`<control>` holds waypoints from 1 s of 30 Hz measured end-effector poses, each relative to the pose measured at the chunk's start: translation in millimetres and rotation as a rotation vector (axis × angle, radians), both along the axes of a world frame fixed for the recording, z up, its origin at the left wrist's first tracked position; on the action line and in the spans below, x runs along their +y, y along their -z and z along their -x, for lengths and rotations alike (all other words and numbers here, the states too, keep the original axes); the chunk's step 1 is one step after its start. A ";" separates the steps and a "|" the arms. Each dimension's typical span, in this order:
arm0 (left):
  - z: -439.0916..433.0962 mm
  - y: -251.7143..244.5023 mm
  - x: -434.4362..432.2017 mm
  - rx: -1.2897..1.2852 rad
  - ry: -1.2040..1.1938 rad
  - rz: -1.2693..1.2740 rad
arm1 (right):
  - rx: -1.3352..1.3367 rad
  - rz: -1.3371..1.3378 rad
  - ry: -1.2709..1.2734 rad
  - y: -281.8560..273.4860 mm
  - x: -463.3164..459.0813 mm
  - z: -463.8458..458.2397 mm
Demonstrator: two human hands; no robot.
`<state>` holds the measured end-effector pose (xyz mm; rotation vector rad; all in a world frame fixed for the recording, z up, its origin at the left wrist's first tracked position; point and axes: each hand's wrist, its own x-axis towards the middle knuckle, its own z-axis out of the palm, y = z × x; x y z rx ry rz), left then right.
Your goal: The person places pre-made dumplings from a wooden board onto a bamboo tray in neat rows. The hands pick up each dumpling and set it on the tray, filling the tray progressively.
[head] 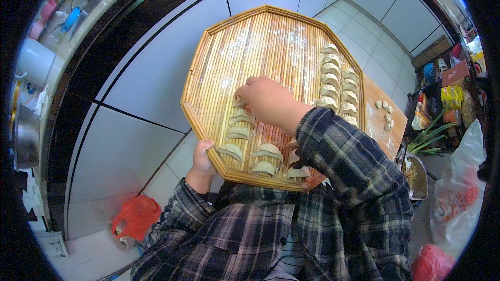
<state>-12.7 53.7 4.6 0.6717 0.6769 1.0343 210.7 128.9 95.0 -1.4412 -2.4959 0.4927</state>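
An octagonal tray of thin reed or bamboo stalks [250, 54], dusted with flour, is held before me. My left hand [203, 160] grips its lower-left rim, thumb on top. Over the tray's left half, the fingers of my right hand [265, 99] pinch a raw dumpling [239, 103], partly hidden by the hand, at the upper end of a short column. Below it lie further dumplings [238, 132], with others [267, 151] near the lower rim. Two columns of dumplings [330, 80] run along the right side. My right sleeve hides part of the tray.
A wooden board [384, 115] with several small dough pieces [387, 117] stands behind the tray's right edge. Near it are a metal basin of filling [417, 177] and green onions [429, 136]. A red plastic bag [136, 217] is on the lower left; a counter [74, 43] curves along the left.
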 end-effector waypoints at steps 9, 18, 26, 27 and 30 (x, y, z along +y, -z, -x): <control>-2.8 -1.3 -0.8 -0.030 0.005 0.027 | 0.132 -0.085 0.106 -3.9 -3.4 -41.0; 10.0 17.5 -0.3 0.088 -0.055 -0.019 | 0.409 -0.142 0.899 23.6 -119.4 -268.5; 21.3 23.2 4.2 0.155 -0.106 -0.079 | 0.095 -0.067 1.543 163.1 -249.4 -398.5; 20.5 21.5 4.2 0.176 -0.116 -0.095 | 0.076 -0.053 1.538 169.7 -254.9 -398.8; 13.4 15.5 2.2 0.177 -0.110 -0.112 | 0.022 0.004 1.577 173.7 -249.8 -392.2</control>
